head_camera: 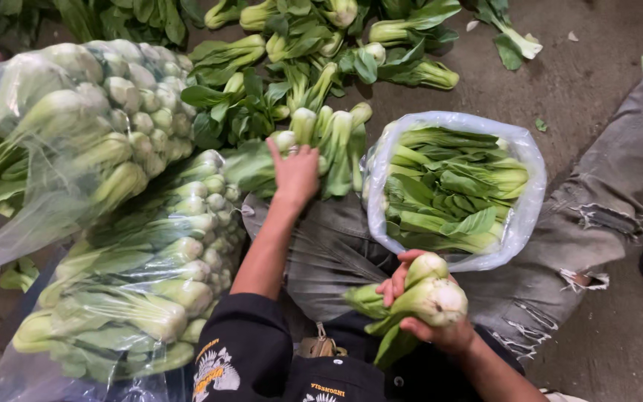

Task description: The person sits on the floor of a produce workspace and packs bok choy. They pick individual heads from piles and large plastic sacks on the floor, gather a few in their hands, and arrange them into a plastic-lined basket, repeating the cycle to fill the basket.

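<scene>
My left hand (295, 173) lies spread, fingers open, on the loose heap (314, 89) of bok choy just beyond the open bag (521, 195), touching stalks but gripping none that I can see. My right hand (429, 313) is closed around two or three heads (422, 294), held near the bag's rim. That bag looks nearly full. Left of it, two packed bags (98, 223) lie stacked. Plenty of loose heads are unbagged, so I judge the work partway through.

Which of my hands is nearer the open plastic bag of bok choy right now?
Right. The right hand, holding bok choy heads, sits just below the open plastic bag. The left hand reaches into the loose pile, left of the bag.
</scene>
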